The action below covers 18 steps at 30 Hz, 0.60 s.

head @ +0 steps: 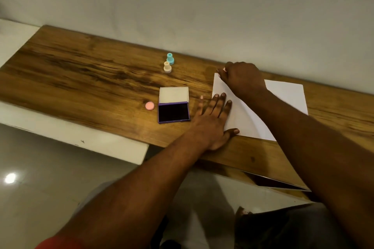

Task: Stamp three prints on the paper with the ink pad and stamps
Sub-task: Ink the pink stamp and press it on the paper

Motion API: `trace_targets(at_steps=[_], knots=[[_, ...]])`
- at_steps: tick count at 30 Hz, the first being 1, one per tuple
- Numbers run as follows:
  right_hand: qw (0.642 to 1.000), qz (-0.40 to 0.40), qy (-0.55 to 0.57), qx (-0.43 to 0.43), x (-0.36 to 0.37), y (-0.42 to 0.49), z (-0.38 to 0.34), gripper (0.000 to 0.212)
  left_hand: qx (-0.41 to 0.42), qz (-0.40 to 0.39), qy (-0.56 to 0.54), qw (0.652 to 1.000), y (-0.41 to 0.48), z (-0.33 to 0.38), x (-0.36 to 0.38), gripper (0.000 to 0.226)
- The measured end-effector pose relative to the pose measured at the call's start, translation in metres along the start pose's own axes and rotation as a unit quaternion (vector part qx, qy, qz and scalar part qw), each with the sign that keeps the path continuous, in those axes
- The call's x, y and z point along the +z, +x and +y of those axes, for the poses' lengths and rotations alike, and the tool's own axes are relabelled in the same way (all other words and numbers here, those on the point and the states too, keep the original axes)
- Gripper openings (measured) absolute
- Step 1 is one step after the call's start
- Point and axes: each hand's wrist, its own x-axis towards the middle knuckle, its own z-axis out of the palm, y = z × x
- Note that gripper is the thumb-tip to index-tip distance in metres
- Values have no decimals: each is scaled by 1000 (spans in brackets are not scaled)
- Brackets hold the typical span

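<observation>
Head view: setup step, no stamping yet. Paper [283, 103] lies on the right part of the wooden table [81, 70], blank as far as I can see, no prints on it.

Left hand [212, 119] is spread flat, palm down, fingers on the paper's left edge, thumb on its near left corner; grips nothing, just pins the sheet. Right hand [240, 78] reaches across to the far left corner, fingers curled and seemingly pinching that corner. Grip itself is partly hidden, so not certain.

Ink pad [174, 112] sits just left of the left hand, lid open, dark pad exposed. Pink round piece [149, 105] lies just left of the pad; can't tell if it's a cap or a stamp. Teal stamp [170, 58] and cream stamp [167, 67] stand upright farther back, touching or nearly so, well apart from both hands.

My read: sheet is being squared up. Next move needs one hand freed to fetch a stamp, press it on the pad, then onto the paper.
</observation>
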Motion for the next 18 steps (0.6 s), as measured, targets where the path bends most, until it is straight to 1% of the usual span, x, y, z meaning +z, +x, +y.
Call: trace_targets(at_steps=[2,4,7,8,9,11,12,14,18], knots=[[1000,-5,-17,-15,-3,7,-5,53,0,2,1,1000,0,0,1,94],[999,20,-28,-29,-14,17,-5,52,0,3,-1,1000,1,1,1,94],[990,128,-50,-12,-32,25,-3,52,0,6,-6,1000,1,1,3,94],[990,133,-56,-3,-31,24,-4,50,1,6,-8,1000,1,1,4,94],[994,94,-60,3,-25,20,-10,48,2,7,-9,1000,1,1,4,94],[995,-30,-94,26,1,4,-28,44,6,12,-14,1000,1,0,3,94],[991,-65,-109,40,9,-2,-33,43,9,12,-17,1000,0,-1,3,94],[987,-90,-121,60,13,-1,-34,43,12,11,-27,1000,-2,-2,1,93],[985,-102,-135,38,9,8,-27,44,5,1,-27,1000,-3,0,-2,94]])
